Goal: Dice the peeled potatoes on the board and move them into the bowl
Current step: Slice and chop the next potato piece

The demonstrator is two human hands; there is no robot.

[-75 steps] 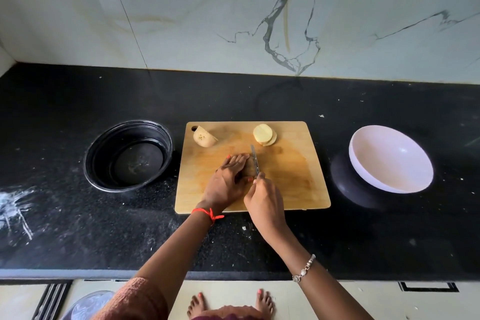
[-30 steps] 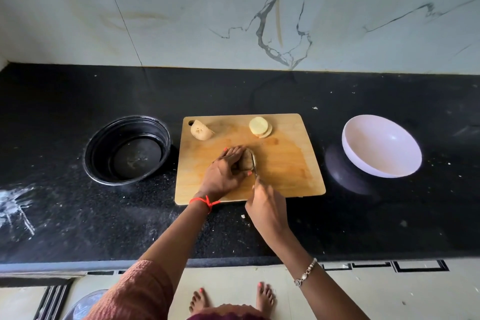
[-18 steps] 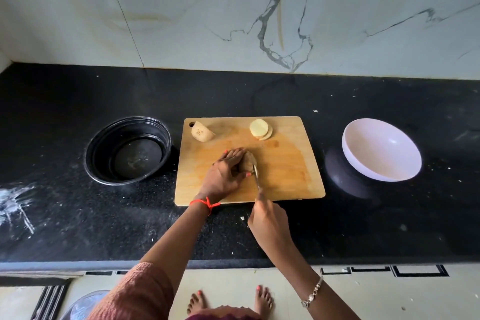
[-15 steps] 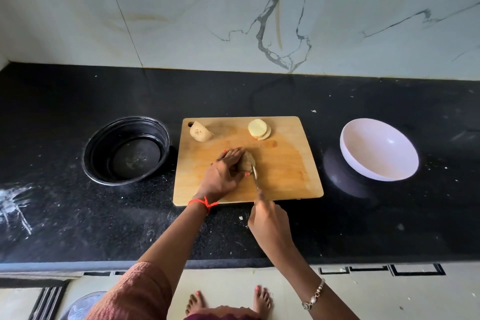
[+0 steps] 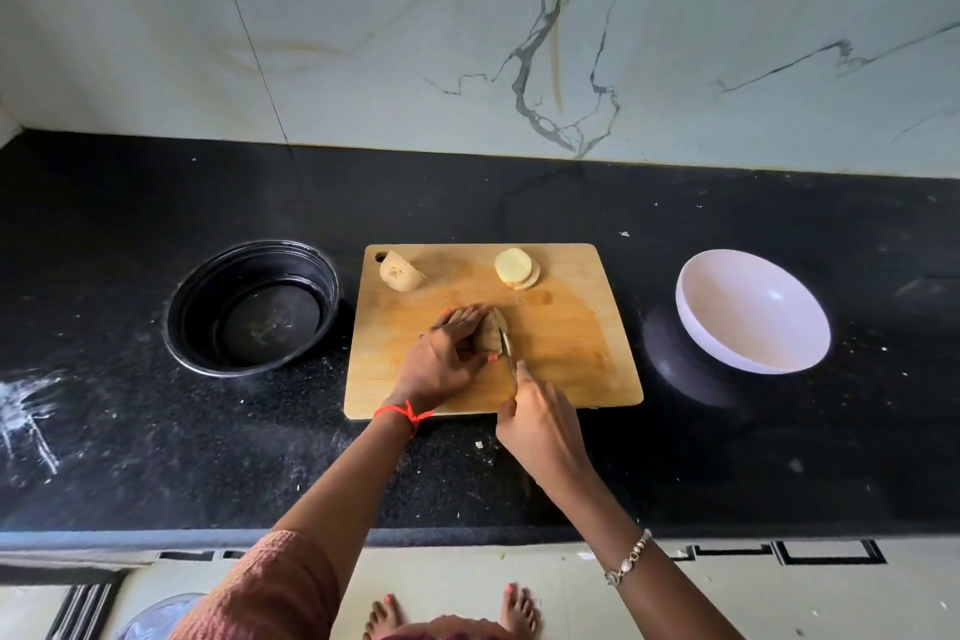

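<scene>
A wooden cutting board (image 5: 571, 327) lies on the black counter. My left hand (image 5: 444, 359) grips a peeled potato piece (image 5: 488, 334) at the board's middle, fingers curled over it. My right hand (image 5: 540, 426) holds a small knife (image 5: 508, 351), whose blade stands against the potato's right side. A potato half (image 5: 399, 271) rests at the board's far left corner. A short stack of round potato slices (image 5: 515, 268) sits at the far middle. The white bowl (image 5: 748, 312) stands tilted to the right of the board, with nothing in it.
A black round bowl (image 5: 252, 307) sits left of the board. The marble wall rises behind the counter. White smears (image 5: 26, 411) mark the counter at the far left. The counter's front edge runs just below my forearms.
My right hand has drawn the knife back towards me along the potato's right side. My left hand stays on the potato piece. The other pieces have not moved.
</scene>
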